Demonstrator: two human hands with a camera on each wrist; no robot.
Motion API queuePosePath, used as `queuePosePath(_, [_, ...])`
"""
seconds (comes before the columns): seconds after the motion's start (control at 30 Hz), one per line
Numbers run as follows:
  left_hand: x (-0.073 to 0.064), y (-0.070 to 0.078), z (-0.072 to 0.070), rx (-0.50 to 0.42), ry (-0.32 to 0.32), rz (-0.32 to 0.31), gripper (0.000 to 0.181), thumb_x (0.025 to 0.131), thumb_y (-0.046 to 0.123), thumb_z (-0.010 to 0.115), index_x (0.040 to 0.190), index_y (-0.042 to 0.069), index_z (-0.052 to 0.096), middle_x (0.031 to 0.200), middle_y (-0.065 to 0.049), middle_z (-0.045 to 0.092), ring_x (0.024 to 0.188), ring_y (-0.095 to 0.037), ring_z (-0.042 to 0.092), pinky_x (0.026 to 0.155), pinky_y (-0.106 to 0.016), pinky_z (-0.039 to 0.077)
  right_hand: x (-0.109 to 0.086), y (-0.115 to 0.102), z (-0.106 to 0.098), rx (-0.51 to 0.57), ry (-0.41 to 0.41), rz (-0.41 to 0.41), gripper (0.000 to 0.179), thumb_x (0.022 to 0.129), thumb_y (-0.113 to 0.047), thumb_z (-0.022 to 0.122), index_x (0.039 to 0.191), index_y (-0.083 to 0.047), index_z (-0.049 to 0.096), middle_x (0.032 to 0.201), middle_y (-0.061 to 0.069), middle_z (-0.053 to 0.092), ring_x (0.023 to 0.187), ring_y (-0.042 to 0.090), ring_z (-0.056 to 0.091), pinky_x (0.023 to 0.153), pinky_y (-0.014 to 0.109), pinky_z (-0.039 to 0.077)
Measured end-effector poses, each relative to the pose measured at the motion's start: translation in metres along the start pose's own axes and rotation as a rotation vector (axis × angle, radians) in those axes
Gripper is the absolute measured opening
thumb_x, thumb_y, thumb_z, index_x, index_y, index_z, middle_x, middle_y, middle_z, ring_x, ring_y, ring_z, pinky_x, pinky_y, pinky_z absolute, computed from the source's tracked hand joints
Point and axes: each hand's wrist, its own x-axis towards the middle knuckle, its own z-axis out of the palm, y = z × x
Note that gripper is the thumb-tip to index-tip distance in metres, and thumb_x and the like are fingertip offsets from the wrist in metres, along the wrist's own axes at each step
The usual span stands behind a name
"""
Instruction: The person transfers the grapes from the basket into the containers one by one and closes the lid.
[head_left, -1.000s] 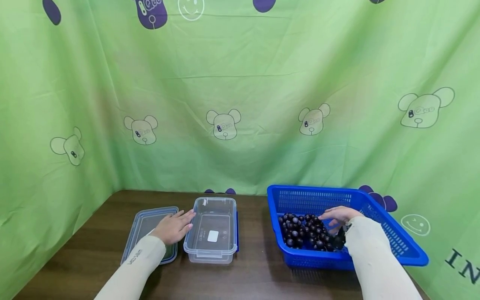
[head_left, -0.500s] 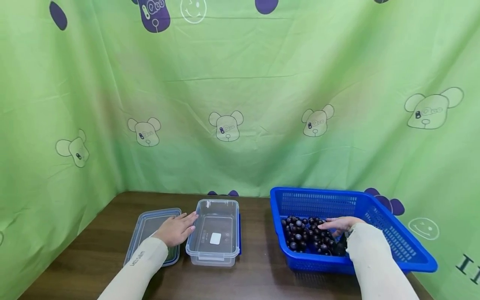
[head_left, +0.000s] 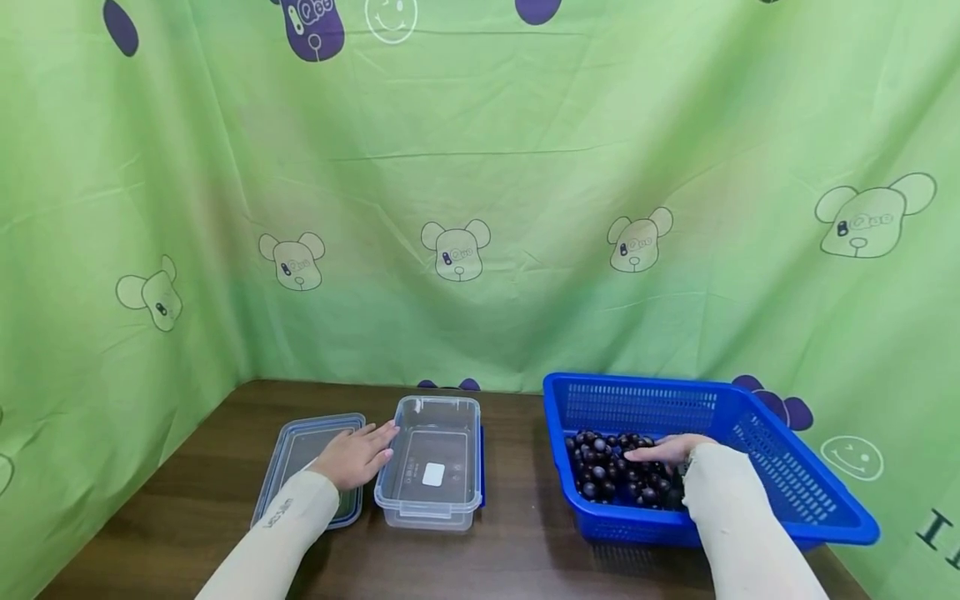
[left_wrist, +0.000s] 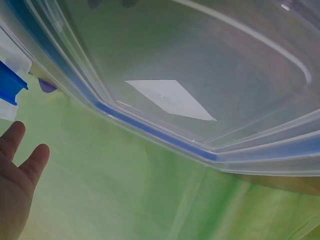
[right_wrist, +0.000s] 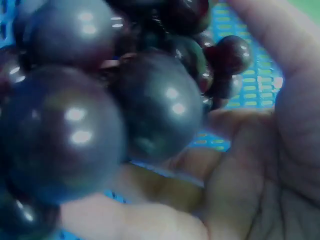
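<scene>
A clear plastic food container [head_left: 442, 446] stands on the table with its top uncovered. My left hand [head_left: 352, 458] lies over its lid [head_left: 300, 437], fingers stretched out and the tips touching the container's left rim. In the left wrist view, the fingers [left_wrist: 36, 162] are straight, beside clear plastic with a blue seal strip [left_wrist: 160, 132]. At the right, dark grapes [head_left: 600, 471] fill part of a blue basket [head_left: 630, 518]. My right hand [head_left: 671, 450] reaches in among them; the right wrist view shows its fingers [right_wrist: 135, 220] curled under several grapes [right_wrist: 60, 135].
The brown wooden table [head_left: 510, 533] separates container and basket. A green printed cloth [head_left: 525, 317] hangs behind and along the sides. Blue clips show on the container's right side [head_left: 482, 467]. The basket's near rim stands between the right forearm and the grapes.
My right hand has moved lower and a little left into the grapes, its fingers going under them. The left hand keeps its place at the container. The head view has shifted slightly.
</scene>
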Motion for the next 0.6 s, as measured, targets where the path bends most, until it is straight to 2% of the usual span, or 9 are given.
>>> queuePosePath(0.13, [0.001,-0.002,0.000,0.004,0.003,0.004,0.047,0.102,0.028,0.042,0.142,0.004,0.045,0.147,-0.012,0.042,0.131,-0.042,0.040,0.104,-0.062,0.028,-0.002,-0.011,0.005,0.051,-0.011,0.037,0.111,0.087,-0.062,0.054,0.140,0.024,0.008,0.144,0.044,0.006,0.132,0.059,0.011,0.106,0.061,0.024])
queuePosePath(0.23, [0.000,-0.003,0.002,0.007,0.009,0.016,0.048,0.102,0.028,0.041,0.142,0.003,0.045,0.147,-0.012,0.042,0.130,-0.042,0.041,0.104,-0.062,0.029,-0.005,-0.018,0.010,0.098,-0.009,0.066,0.110,0.088,-0.053,0.058,0.140,0.022,-0.003,0.144,0.042,-0.005,0.133,0.058,0.004,0.108,0.061,0.022])
queuePosePath(0.47, [-0.005,-0.004,0.008,0.000,0.028,-0.021,0.046,0.101,0.028,0.044,0.141,0.005,0.047,0.147,-0.010,0.043,0.129,-0.040,0.043,0.103,-0.062,0.030,-0.006,-0.026,0.017,0.137,-0.009,0.058,0.101,0.090,-0.039,0.061,0.140,0.022,-0.002,0.145,0.041,-0.008,0.134,0.057,0.001,0.108,0.060,0.022])
queuePosePath(0.6, [-0.004,-0.002,0.006,-0.013,0.024,-0.009,0.047,0.101,0.027,0.043,0.142,0.004,0.046,0.147,-0.011,0.042,0.129,-0.041,0.043,0.103,-0.062,0.030,-0.003,-0.023,0.014,0.112,-0.016,0.070,0.100,0.090,-0.038,0.062,0.140,0.023,0.001,0.145,0.042,-0.005,0.134,0.058,0.005,0.107,0.059,0.025])
